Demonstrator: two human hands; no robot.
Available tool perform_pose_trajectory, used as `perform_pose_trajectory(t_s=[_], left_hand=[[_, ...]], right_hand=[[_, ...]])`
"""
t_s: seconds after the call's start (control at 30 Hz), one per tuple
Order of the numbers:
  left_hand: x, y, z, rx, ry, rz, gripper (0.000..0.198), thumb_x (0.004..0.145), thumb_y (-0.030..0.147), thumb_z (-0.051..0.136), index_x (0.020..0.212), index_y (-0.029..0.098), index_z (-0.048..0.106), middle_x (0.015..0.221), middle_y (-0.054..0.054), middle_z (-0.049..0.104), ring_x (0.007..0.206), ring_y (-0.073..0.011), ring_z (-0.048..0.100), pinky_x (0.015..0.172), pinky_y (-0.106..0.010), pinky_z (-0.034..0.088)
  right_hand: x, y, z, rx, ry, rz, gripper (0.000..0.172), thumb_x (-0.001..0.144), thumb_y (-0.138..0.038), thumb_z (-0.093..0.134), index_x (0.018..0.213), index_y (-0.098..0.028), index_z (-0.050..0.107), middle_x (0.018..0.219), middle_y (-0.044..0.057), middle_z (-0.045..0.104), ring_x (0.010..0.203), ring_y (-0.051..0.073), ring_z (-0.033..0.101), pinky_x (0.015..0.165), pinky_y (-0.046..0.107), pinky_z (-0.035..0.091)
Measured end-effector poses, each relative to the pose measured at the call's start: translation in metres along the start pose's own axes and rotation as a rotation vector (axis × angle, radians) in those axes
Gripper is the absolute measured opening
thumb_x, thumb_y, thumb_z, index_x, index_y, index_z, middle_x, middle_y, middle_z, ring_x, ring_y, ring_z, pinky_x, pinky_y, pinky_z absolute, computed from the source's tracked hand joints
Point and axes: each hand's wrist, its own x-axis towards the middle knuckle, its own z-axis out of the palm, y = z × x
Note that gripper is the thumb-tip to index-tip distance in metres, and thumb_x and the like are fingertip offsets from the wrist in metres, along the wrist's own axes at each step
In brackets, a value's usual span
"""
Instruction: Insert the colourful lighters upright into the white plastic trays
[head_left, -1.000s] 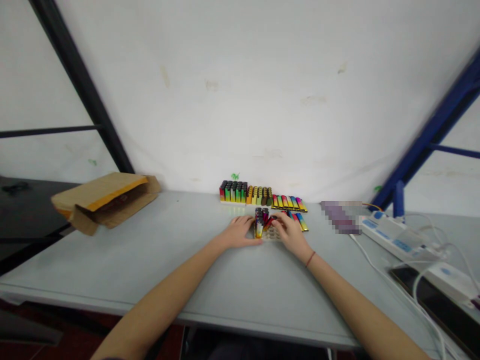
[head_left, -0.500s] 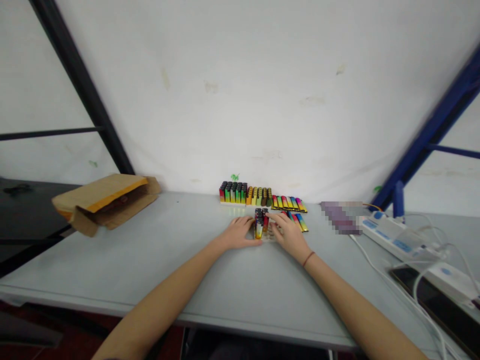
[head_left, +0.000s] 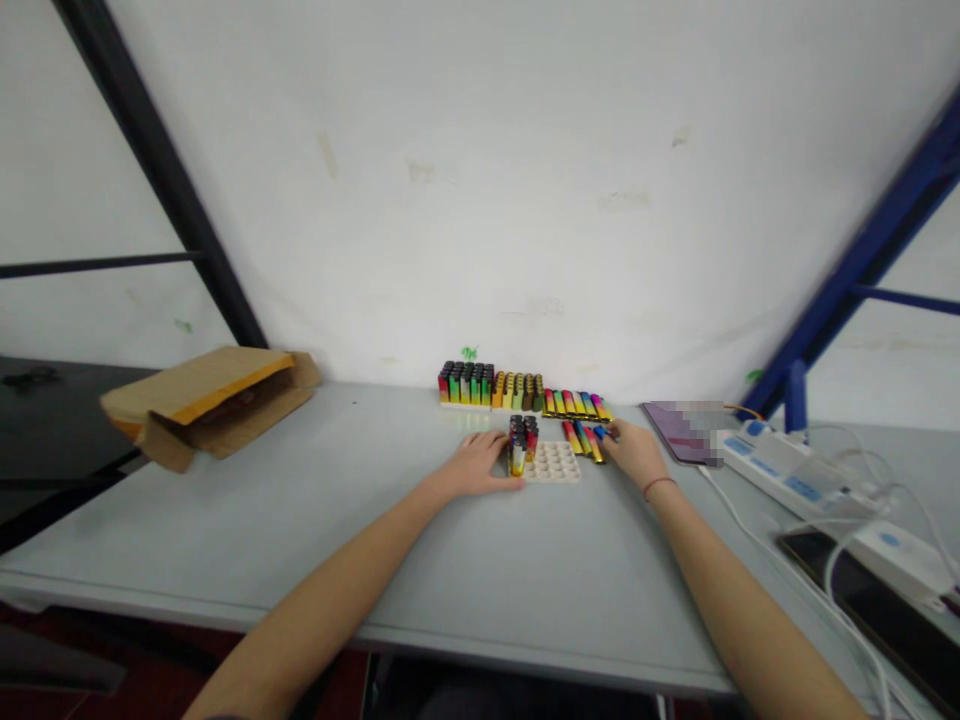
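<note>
A pale tray with rows of holes (head_left: 556,462) lies on the table in front of me. Several upright lighters (head_left: 518,446) fill its left end. My left hand (head_left: 474,464) is curved around that end, thumb along the front edge and fingers behind. Right of the tray, several multicoloured lighters (head_left: 580,438) lie side by side on the table. At their right end my right hand (head_left: 634,455) pinches a blue lighter (head_left: 602,433), its fingers partly hiding it.
Behind stand a block of black-topped lighters (head_left: 466,385), a block of yellowish ones (head_left: 518,392) and a flat row of lighters (head_left: 576,404). An open cardboard box (head_left: 217,400) lies left. A phone (head_left: 675,430), a power strip (head_left: 810,490) and cables occupy the right.
My right hand has moved right, from the tray to the lighters lying on the table, uncovering the tray's holes. The left hand stays at the tray's left end.
</note>
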Motion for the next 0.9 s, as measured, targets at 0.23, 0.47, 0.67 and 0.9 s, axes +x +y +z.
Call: perform_pose_trajectory(t_s=[0.23,0.47,0.67,0.9], left_hand=[[-0.0006,0.0017,-0.0022,0.017,-0.009,-0.003,0.079,0.080,0.067,0.057,0.133,0.009,0.046,0.139,-0.020,0.046,0.130,-0.0329,0.042,0.111,-0.045,0.026],[-0.0008,0.0023,-0.0034,0.015,-0.014,-0.011,0.081,0.079,0.067,0.058,0.134,0.010,0.044,0.139,-0.019,0.047,0.130,-0.0334,0.042,0.111,-0.045,0.027],[-0.0006,0.0019,-0.0025,0.013,-0.010,-0.004,0.079,0.079,0.067,0.058,0.134,0.011,0.044,0.140,-0.019,0.046,0.130,-0.0326,0.042,0.111,-0.046,0.027],[-0.0002,0.0020,-0.0023,-0.003,-0.006,-0.006,0.079,0.079,0.066,0.059,0.134,0.010,0.045,0.138,-0.019,0.047,0.130,-0.0335,0.043,0.111,-0.046,0.027]], right_hand=[[0.0038,-0.0014,0.0049,-0.019,-0.064,-0.067,0.022,0.082,-0.013,0.051,0.099,-0.008,0.064,0.103,0.020,0.068,0.094,0.025,0.064,0.074,0.027,0.040],[0.0019,0.0031,0.0002,0.157,0.042,0.060,0.028,0.088,-0.020,0.039,0.112,-0.011,0.050,0.082,0.013,0.068,0.074,0.024,0.063,0.060,0.027,0.036],[0.0069,0.0037,0.0028,0.345,0.155,0.097,0.026,0.090,-0.034,0.036,0.090,-0.018,0.056,0.081,0.012,0.065,0.076,0.024,0.060,0.062,0.029,0.037],[0.0012,-0.0042,0.0042,0.665,0.340,-0.045,0.041,0.088,-0.054,0.033,0.088,-0.019,0.055,0.078,0.006,0.063,0.072,0.020,0.055,0.067,0.029,0.040]])
